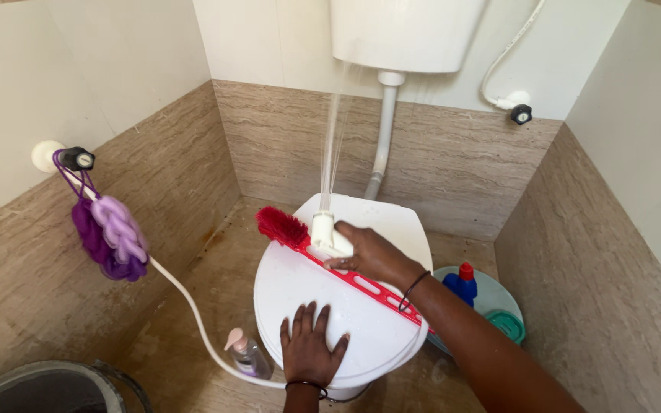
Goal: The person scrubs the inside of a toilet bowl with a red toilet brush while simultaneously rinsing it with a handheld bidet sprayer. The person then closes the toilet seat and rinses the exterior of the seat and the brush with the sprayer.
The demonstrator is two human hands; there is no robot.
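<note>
Sprayer (329, 235): we judge it light, stiff, wet and slippery; best taken round its body; white, above the toilet lid (307, 283), spraying upward.
Right hand (372, 254): wrapped around the sprayer.
Left hand (311, 348): fingers spread, flat on our lid.
Brush (283, 226): red, lying across the lid.

Two hands: left hand (311, 348), right hand (372, 254). One red brush (323, 256), one spray nozzle (327, 235), one toilet lid (361, 321), two bottles: blue (462, 284), pump (248, 353).

purple loofah (110, 237) on tap; blue bottle (462, 284), pump bottle (247, 353)
</note>
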